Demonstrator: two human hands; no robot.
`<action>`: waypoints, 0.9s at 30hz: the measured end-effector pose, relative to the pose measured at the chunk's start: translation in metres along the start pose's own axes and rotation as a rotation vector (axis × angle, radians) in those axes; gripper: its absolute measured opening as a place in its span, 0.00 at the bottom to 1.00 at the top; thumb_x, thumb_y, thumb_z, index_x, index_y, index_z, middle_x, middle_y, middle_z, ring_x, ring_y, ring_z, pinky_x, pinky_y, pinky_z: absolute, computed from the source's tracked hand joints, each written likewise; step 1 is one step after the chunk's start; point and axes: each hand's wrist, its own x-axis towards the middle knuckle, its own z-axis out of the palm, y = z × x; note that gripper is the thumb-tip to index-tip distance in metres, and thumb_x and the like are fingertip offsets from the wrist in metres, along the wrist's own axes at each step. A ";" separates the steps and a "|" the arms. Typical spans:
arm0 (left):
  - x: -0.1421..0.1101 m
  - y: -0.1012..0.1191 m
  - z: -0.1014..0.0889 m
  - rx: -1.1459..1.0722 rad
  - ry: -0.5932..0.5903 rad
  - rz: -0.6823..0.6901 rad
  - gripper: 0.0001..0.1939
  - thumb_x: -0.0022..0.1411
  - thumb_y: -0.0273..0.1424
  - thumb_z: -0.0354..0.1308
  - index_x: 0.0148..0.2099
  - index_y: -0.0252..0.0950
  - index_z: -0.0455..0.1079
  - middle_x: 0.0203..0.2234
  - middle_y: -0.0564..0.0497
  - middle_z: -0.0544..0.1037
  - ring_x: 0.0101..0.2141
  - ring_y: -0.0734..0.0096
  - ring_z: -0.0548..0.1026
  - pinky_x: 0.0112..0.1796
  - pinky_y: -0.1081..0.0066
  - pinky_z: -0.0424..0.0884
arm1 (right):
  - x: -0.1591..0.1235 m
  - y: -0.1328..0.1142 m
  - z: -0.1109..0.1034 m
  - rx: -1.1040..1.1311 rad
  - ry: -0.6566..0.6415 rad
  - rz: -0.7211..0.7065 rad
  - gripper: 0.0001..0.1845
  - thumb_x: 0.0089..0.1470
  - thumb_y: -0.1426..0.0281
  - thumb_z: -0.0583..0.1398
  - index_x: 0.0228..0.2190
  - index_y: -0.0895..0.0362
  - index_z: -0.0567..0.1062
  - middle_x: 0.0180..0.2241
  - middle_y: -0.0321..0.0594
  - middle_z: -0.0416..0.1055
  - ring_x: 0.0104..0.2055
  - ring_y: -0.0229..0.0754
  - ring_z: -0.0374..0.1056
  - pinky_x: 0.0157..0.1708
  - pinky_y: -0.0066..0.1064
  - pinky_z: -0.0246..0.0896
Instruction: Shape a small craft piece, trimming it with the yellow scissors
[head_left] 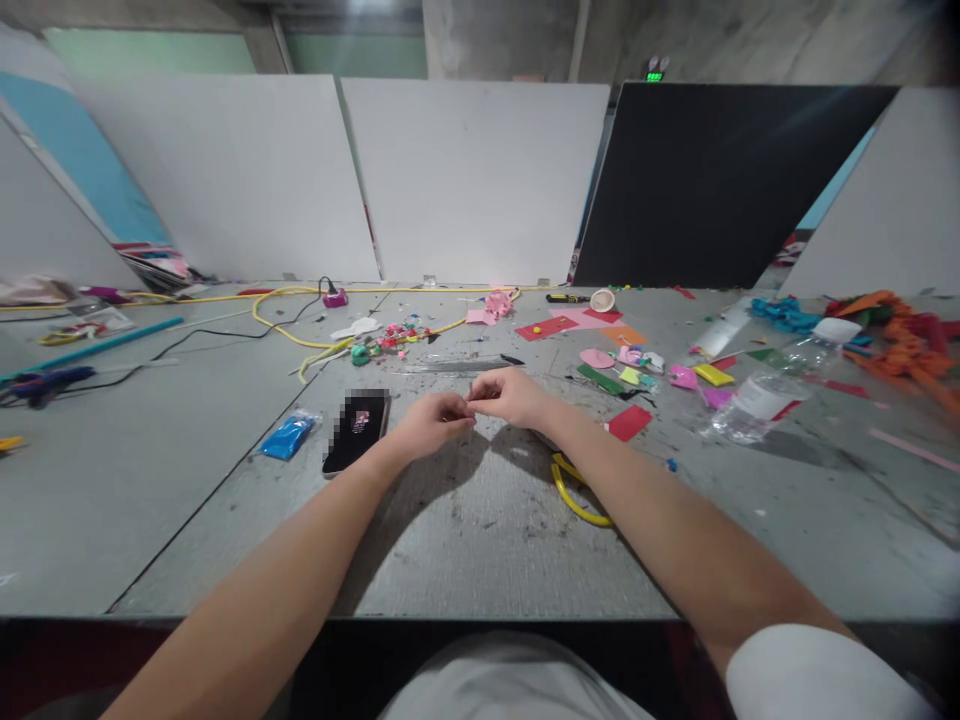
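Over the middle of the table, my left hand and my right hand meet at the fingertips. Both are closed in a pinch, and whatever lies between the fingers is too small and hidden to name. A phone with a dark screen lies just left of my left hand. Beyond it is a small blue packet. Under my right forearm, a yellow loop like a scissors handle shows in part. Thin metallic strips rest just behind my hands.
Coloured scraps and beads are strewn behind my hands. A clear bottle stands tilted in view at right, near orange cloth strips. A yellow cable winds along the back. White and black panels wall off the far edge.
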 end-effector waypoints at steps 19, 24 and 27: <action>-0.003 0.007 0.002 0.092 0.012 0.022 0.09 0.56 0.36 0.61 0.33 0.35 0.72 0.25 0.53 0.74 0.28 0.72 0.71 0.31 0.72 0.66 | -0.005 -0.018 -0.007 -0.171 -0.001 -0.021 0.04 0.50 0.69 0.66 0.26 0.57 0.77 0.24 0.35 0.74 0.28 0.37 0.67 0.31 0.29 0.59; -0.001 0.006 0.002 0.036 0.095 0.024 0.12 0.56 0.39 0.62 0.36 0.34 0.74 0.27 0.51 0.77 0.28 0.71 0.72 0.31 0.71 0.68 | -0.004 -0.016 -0.005 -0.185 0.010 -0.024 0.06 0.50 0.68 0.65 0.26 0.58 0.77 0.25 0.35 0.73 0.29 0.37 0.66 0.30 0.29 0.58; 0.000 0.004 0.001 0.034 0.127 0.045 0.13 0.57 0.40 0.63 0.35 0.34 0.75 0.25 0.52 0.76 0.27 0.73 0.71 0.30 0.73 0.66 | -0.004 -0.017 -0.006 -0.170 -0.007 -0.016 0.08 0.49 0.66 0.66 0.25 0.58 0.76 0.24 0.35 0.73 0.28 0.37 0.65 0.30 0.29 0.57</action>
